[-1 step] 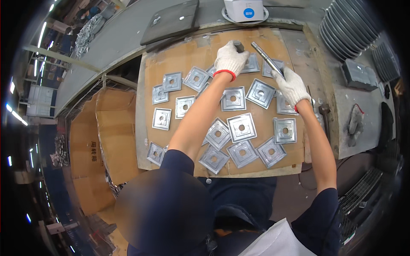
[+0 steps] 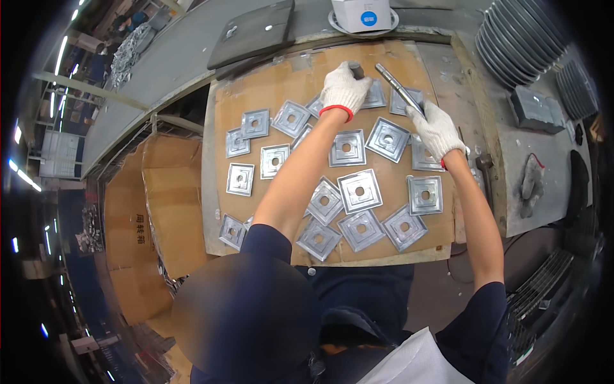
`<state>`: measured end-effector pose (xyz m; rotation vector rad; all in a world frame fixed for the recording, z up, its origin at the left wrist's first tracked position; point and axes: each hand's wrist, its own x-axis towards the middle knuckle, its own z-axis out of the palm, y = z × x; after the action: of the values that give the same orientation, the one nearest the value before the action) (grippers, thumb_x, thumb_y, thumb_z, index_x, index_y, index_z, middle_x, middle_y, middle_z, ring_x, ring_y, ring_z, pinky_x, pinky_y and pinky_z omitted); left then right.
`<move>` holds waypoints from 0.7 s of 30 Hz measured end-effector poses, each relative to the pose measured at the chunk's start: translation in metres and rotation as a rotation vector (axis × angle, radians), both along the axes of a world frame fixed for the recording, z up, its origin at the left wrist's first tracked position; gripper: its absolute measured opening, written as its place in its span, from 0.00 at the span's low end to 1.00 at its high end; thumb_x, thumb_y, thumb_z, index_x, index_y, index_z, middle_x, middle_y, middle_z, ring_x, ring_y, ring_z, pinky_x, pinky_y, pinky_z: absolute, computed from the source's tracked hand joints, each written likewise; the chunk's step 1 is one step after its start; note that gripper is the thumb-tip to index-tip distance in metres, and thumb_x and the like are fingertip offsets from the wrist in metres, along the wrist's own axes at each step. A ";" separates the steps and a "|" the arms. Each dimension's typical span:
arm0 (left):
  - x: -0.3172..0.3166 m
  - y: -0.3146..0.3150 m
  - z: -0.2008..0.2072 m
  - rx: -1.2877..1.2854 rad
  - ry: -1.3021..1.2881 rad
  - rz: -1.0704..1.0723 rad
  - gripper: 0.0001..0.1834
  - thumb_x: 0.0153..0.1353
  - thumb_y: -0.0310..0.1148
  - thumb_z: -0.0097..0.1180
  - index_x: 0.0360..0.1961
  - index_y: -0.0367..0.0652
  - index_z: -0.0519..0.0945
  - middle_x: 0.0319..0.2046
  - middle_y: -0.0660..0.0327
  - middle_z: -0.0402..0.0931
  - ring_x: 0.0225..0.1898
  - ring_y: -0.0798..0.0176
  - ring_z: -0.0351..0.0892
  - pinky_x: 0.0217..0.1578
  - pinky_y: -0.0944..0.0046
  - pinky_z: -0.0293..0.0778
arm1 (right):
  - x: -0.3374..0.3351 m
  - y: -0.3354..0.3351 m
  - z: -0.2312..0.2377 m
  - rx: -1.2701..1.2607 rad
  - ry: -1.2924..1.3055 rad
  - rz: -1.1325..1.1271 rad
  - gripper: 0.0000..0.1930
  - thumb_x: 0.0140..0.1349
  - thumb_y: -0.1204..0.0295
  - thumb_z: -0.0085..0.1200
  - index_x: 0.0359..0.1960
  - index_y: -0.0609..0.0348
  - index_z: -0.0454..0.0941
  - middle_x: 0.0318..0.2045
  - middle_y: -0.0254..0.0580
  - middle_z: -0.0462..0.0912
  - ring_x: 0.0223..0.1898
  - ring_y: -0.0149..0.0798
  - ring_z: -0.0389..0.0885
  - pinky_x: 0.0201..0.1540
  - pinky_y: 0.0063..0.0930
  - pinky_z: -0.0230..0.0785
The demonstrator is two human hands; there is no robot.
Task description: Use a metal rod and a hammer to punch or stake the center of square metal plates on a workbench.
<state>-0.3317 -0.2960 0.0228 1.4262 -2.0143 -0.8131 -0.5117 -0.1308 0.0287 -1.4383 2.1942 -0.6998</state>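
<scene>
My right hand point(image 2: 436, 131), in a white knitted glove with a red cuff, is closed round the lower end of a shiny metal rod point(image 2: 398, 88). The rod slants up and to the left from the fist. My left hand point(image 2: 346, 89), gloved the same way, is over the far part of the board with its fingers curled. Dark grey shows at its fingertips; whether that is dirt or a held piece is unclear. Around and below both hands lie several square grey metal plates point(image 2: 360, 191) with stepped rims and a central hole, some overlapping.
Brown cardboard point(image 2: 256, 185) covers the worktop. At the left stands an open cardboard box point(image 2: 176, 192). A dark flat pad point(image 2: 252, 35) and a white box point(image 2: 363, 15) on a dish are at the back. Stacked grey discs point(image 2: 521, 41), a metal block point(image 2: 537, 112), a hammer point(image 2: 485, 163) and a spare glove point(image 2: 532, 179) lie right.
The whole view has shifted very slightly, moving the worktop a little left in the picture. My hands and the rod hold nearly the same pose.
</scene>
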 end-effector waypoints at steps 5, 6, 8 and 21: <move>-0.023 0.007 -0.007 -0.069 -0.134 0.131 0.28 0.55 0.48 0.69 0.50 0.39 0.85 0.40 0.50 0.90 0.45 0.49 0.90 0.50 0.55 0.83 | -0.013 0.015 -0.005 0.016 -0.083 -0.022 0.31 0.73 0.42 0.49 0.45 0.66 0.79 0.43 0.70 0.84 0.50 0.72 0.80 0.52 0.58 0.72; -0.026 0.009 -0.007 -0.068 -0.136 0.123 0.28 0.55 0.48 0.69 0.50 0.39 0.85 0.40 0.50 0.90 0.45 0.49 0.90 0.50 0.55 0.83 | -0.015 0.017 -0.005 0.017 -0.086 -0.030 0.31 0.73 0.42 0.49 0.45 0.66 0.79 0.43 0.70 0.84 0.50 0.72 0.80 0.52 0.58 0.72; -0.028 0.014 -0.005 -0.005 -0.107 0.172 0.29 0.55 0.49 0.71 0.51 0.38 0.85 0.40 0.49 0.90 0.46 0.48 0.90 0.50 0.54 0.83 | -0.016 0.019 -0.004 0.017 -0.056 -0.010 0.31 0.73 0.42 0.49 0.44 0.66 0.79 0.42 0.71 0.84 0.50 0.72 0.80 0.52 0.58 0.72; -0.012 0.005 -0.022 -0.033 -0.020 0.007 0.28 0.57 0.49 0.75 0.49 0.37 0.85 0.37 0.49 0.89 0.38 0.55 0.90 0.43 0.57 0.83 | 0.017 -0.020 0.102 -0.615 -0.032 0.069 0.32 0.74 0.39 0.51 0.43 0.64 0.80 0.36 0.61 0.85 0.41 0.64 0.85 0.45 0.53 0.75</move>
<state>-0.3438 -0.2908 0.0011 1.4277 -2.0275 -0.7614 -0.4942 -0.1512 0.1305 -1.7489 1.9764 -1.4475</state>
